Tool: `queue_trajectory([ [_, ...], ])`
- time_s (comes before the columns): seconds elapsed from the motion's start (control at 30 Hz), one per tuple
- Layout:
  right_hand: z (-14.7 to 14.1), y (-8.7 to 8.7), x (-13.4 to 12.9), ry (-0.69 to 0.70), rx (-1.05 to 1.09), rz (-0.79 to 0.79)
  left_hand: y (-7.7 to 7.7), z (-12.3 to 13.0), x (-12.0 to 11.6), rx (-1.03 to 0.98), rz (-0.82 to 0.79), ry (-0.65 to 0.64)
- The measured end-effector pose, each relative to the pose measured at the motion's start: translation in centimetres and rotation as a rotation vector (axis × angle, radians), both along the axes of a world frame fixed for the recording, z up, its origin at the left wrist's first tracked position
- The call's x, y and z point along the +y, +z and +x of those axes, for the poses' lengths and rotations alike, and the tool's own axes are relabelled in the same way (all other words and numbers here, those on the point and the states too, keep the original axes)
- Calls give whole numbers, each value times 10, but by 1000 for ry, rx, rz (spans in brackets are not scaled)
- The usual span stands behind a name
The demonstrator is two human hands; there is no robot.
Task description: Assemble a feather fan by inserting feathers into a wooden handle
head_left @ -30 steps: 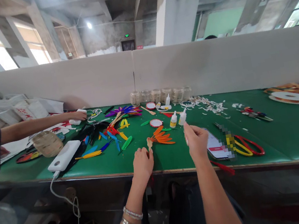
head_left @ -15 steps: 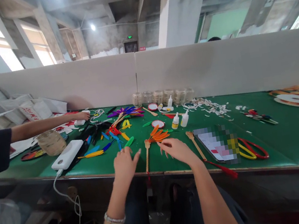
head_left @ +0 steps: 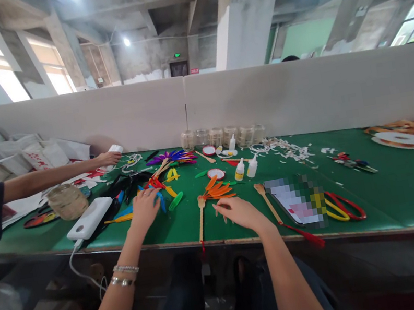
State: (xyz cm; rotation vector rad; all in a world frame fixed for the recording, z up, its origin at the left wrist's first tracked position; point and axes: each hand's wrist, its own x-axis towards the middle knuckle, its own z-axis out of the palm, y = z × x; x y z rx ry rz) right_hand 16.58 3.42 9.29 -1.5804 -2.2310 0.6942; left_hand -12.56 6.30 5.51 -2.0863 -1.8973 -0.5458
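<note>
My left hand (head_left: 146,207) reaches over the blue feathers (head_left: 161,200) on the green table; its fingertips are too small to show whether they hold one. A green feather (head_left: 175,201) lies just right of it. Orange feathers (head_left: 217,190) fan out from the top of a wooden stick (head_left: 201,220) with a red tassel, lying near the table edge. Beside them, my right hand (head_left: 236,210) hovers with its fingers curved and apart, holding nothing. A second wooden stick (head_left: 268,205) lies to its right, by the phone (head_left: 292,201).
Glue bottles (head_left: 252,166) and a red-rimmed lid (head_left: 216,174) stand behind my hands. Red and yellow scissors (head_left: 345,206) lie right. At left are a power bank (head_left: 89,218), a jar (head_left: 67,201) and another person's hand (head_left: 108,159). Glass jars (head_left: 216,136) line the partition.
My left hand has moved left and forward from the green feather to the blue feathers. My right hand has hardly moved. The other person's hand has lifted a white object slightly.
</note>
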Motion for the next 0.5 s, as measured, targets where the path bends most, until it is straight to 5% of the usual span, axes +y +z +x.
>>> queue_trajectory([
  [0.1,3,-2,2,-4,-8,-18,-1,26,28,181,-117,-200],
  [0.27,5,-6,3,42,29,-35,-7,44,58,270,-259,-147],
  [0.5,4,-8,4,91,76,-70,-8,48,61,241,-228,-208],
])
